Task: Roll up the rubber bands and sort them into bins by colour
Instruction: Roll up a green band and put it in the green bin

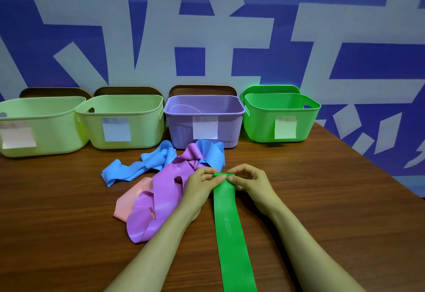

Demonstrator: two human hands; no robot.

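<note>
A long green rubber band [230, 227] lies flat on the wooden table, running from the near edge away from me. My left hand [202, 183] and my right hand [248, 180] both pinch its far end, where a small fold is turned over. Left of it lies a loose heap: a purple band [161, 197], a blue band [138, 167] and a pink band [133, 196] partly under the purple one. At the back stand a bright green bin [259, 121], a purple bin [179, 126] and two pale green bins [142, 130] [50, 130].
Each bin carries a paper label on its front. Lids lean against the blue-and-white wall behind the bins. The wooden table [333, 199] has a slanting edge at the far right.
</note>
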